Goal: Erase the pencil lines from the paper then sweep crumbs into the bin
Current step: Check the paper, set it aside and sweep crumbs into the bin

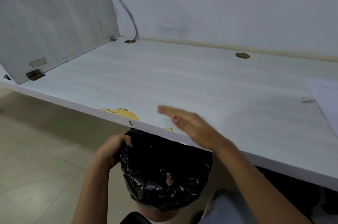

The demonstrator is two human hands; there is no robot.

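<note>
Bin gripped by left fingers under desk edge, right fingers straight above

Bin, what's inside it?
A crinkled black bag lines the bin. A small pinkish bit shows in it; unclear what. The desk edge covers its far side.
</note>
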